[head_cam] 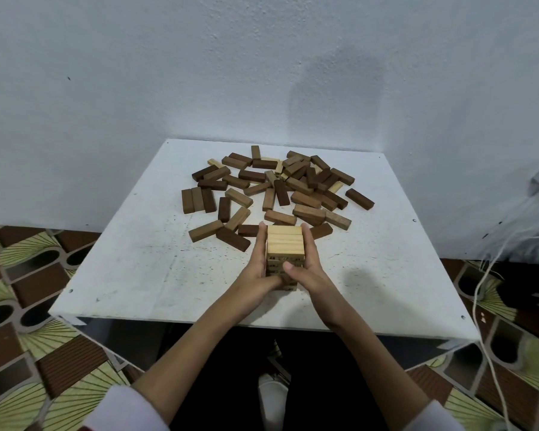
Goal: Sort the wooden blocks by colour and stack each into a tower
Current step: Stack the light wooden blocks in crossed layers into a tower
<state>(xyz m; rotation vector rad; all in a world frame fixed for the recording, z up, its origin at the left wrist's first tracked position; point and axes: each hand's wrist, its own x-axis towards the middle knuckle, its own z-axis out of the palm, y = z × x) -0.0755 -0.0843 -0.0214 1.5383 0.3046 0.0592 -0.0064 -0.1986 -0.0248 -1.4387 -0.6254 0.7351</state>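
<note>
**Head view: both hands square up the pale tower**

Head camera looks down on a pale wooden tower [285, 255] standing near the front middle of the white tabletop [137, 275]. The left hand [257, 269] lies flat against the tower's left side and the right hand [308, 269] against its right side, fingers [307, 236] straight and together, pressing the stack between the palms; the right thumb [288, 269] crosses the near face.

Just behind the tower, a loose heap of mid-brown and dark-brown blocks [280, 185] spreads over the far half of the tabletop, with a few pale blocks [214, 163] mixed in at its far edge. One dark block [233, 239] lies just left of the left fingertips. Patterned floor tiles [28, 306] surround the table, and a white cord [483, 290] hangs at the right.

The tower's top layer shows three light blocks side by side; lower layers carry small dark markings, too small to read.
</note>
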